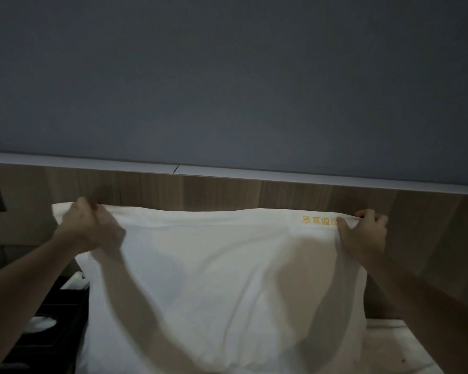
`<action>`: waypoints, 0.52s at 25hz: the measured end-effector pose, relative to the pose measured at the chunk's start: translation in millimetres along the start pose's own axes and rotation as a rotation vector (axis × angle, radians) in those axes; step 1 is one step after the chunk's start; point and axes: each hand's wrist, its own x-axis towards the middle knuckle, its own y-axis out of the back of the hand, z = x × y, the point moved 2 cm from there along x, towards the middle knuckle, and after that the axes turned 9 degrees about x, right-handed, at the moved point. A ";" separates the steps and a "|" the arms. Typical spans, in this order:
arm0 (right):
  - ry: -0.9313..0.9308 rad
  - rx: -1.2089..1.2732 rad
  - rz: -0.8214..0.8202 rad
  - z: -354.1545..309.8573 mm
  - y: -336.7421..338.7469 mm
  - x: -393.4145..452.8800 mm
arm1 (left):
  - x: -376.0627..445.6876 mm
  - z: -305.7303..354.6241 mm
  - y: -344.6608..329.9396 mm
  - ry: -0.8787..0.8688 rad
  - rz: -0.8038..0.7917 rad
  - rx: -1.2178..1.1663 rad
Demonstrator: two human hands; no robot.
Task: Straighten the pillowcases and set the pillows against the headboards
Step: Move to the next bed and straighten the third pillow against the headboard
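Fingers (pixel 345 224) of the right hand (pixel 364 232), right of centre, curled tight over the top right corner of the pillowcase (pixel 214 279), thumb pressed on the front face beside the yellow embroidered characters (pixel 319 220). Left hand (pixel 91 228), left of centre, pinching the top edge near the top left corner, fingers bunched around a fold of cloth. Top hem pulled taut between the two grips, running across the middle of the frame. White pillow held upright in the lower centre, its top edge level with the lower part of the wooden headboard (pixel 227 193); whether touching it, cannot tell. Bare forearms entering from the lower left and lower right corners. White bedsheet (pixel 389 346) at lower right. Grey wall (pixel 227 76) filling the upper half. Dark nightstand clutter at lower left, blurred.
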 end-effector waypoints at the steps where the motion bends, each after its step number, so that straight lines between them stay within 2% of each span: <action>1: 0.023 0.020 0.020 0.3 1.6 -1.9 | 0.9 -4.9 3.6 -0.003 0.025 -0.009; 6: 0.084 0.073 0.046 2.1 -1.7 -6.1 | -0.3 -15.9 5.8 -0.027 -0.049 0.143; 9: 0.117 0.070 0.062 1.2 -4.2 -9.1 | -6.0 -14.3 7.7 -0.057 -0.050 0.169; 13: 0.174 0.005 0.036 8.4 -4.2 -16.0 | -19.9 -3.0 10.4 -0.143 -0.155 0.175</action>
